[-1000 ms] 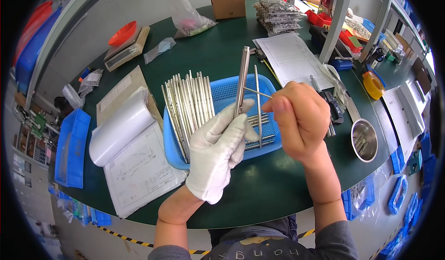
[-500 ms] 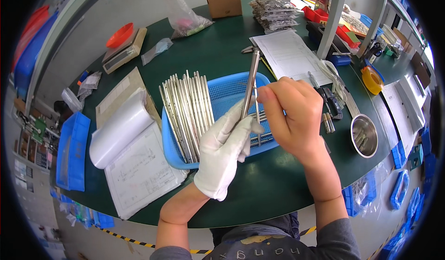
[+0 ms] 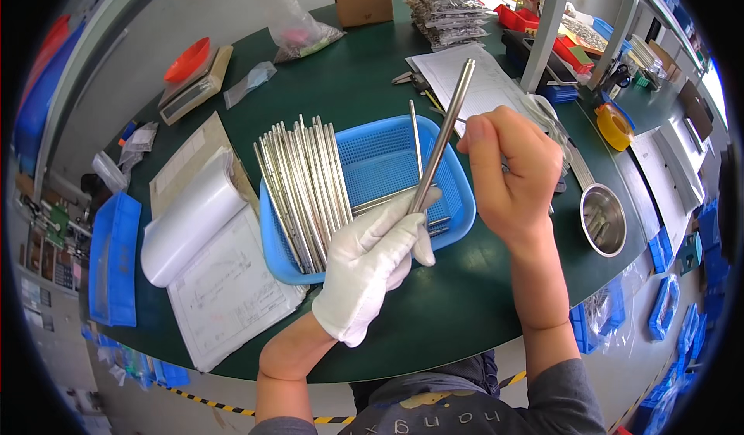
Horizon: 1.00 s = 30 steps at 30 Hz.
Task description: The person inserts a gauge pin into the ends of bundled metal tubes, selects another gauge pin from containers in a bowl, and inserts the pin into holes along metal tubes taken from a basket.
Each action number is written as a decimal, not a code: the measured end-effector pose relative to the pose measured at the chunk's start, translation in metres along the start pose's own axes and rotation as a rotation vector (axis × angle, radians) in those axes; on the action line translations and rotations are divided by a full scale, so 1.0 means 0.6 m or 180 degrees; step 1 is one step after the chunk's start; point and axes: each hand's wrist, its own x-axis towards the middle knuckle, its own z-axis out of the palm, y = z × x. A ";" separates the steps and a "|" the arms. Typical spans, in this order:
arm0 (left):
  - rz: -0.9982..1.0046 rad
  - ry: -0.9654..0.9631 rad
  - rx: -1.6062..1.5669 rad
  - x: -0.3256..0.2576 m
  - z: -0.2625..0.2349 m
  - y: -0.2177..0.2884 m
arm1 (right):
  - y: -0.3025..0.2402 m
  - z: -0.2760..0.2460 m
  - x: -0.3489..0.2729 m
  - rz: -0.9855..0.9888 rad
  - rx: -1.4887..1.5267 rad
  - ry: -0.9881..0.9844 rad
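My left hand, in a white glove, is closed around the lower part of a slim metal rod. The rod slants up and away to the right, with a narrower tip at its far end. Bare and curled, my right hand pinches a thin pin-like piece between thumb and forefinger, close beside the rod; whether it touches cannot be made out. Beneath the left hand stands a blue mesh basket. A row of similar rods leans over its left side, and a few more lie in its right part.
Left of the basket lie papers in a folder and a blue bin. A scale with a red dish stands farther back. To the right are a steel bowl with small parts, drawing sheets and a grey shelf post.
Both hands have shifted right relative to the basket. The rod in my left hand now leans farther to the right, and my right hand's pinch stays near it.
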 end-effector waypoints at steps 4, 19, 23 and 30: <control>0.0163 0.0062 0.0135 -0.008 0.002 0.005 | -0.009 -0.004 0.000 -0.0074 0.0040 0.0253; 0.0300 0.0224 -0.0061 -0.010 -0.004 0.009 | -0.024 0.001 -0.007 -0.0228 0.0565 0.0086; 0.0276 0.0207 -0.0053 -0.011 -0.003 0.010 | -0.024 0.004 -0.008 -0.0218 0.0637 0.0051; 0.0256 0.0130 -0.0088 -0.009 -0.006 0.007 | -0.025 0.005 -0.005 -0.0202 0.0543 0.0010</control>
